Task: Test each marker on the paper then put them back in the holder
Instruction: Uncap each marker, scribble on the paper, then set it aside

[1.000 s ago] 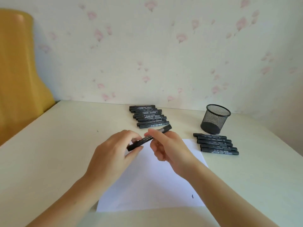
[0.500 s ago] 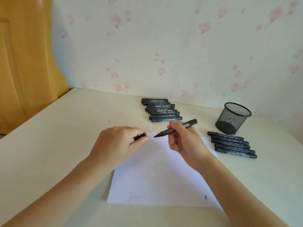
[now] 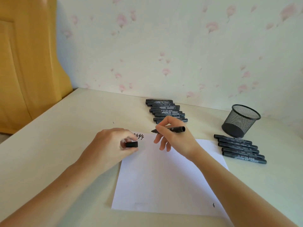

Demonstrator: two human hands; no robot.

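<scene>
My right hand (image 3: 175,140) grips an uncapped black marker (image 3: 175,129), its tip pointing left just above the top edge of the white paper (image 3: 164,182). A fresh black zigzag scribble (image 3: 139,136) sits at the paper's top left corner. My left hand (image 3: 111,146) pinches the marker's black cap (image 3: 131,144) over that corner. A row of several black markers (image 3: 165,110) lies near the wall. Another row of several markers (image 3: 241,149) lies to the right of the paper, in front of the black mesh holder (image 3: 241,120), which stands upright.
The cream table (image 3: 57,136) meets a flowered wall at the back. A yellow wooden panel (image 3: 24,63) stands at the left. A small black mark (image 3: 213,205) is at the paper's lower right corner.
The cap came off the marker and stayed in my left hand. My right hand drew a zigzag at the paper's top left, then lifted the tip to the right.
</scene>
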